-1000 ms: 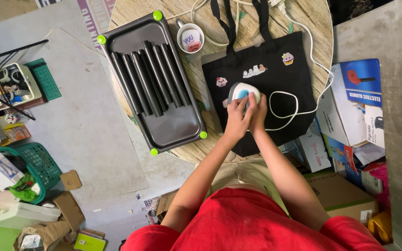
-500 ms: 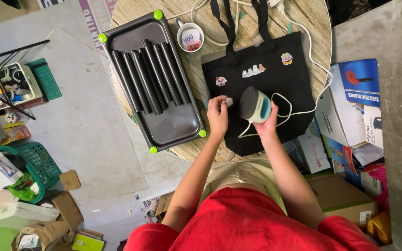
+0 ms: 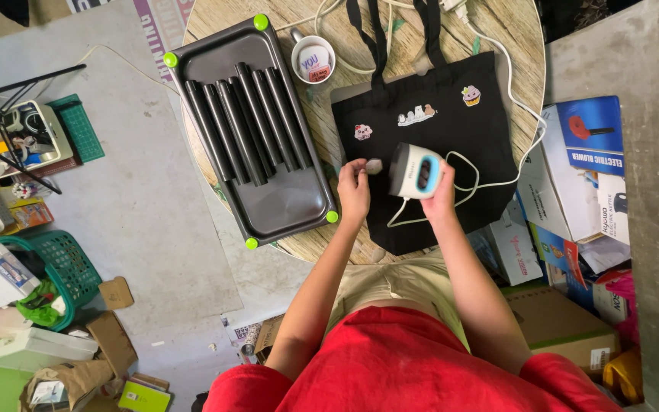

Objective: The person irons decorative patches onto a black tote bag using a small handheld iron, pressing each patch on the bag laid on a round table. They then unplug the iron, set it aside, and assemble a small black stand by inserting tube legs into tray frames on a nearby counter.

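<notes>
Left arm: bare, reaching forward from the red-sleeved shoulder, elbow slightly bent.
Left hand (image 3: 354, 191): fingers curled, fingertips (image 3: 360, 166) pinched together on a small pale patch (image 3: 374, 165).
Right arm: bare, stretched forward, roughly parallel to the left.
Right hand (image 3: 442, 197): wrapped around a small iron (image 3: 415, 171), holding it tilted up, thumb side hidden.
Spacing: hands near each other, not touching.

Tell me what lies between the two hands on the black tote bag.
In the head view, a small pale patch lies on the black tote bag at the left hand, beside the mini iron in the right hand.
</notes>
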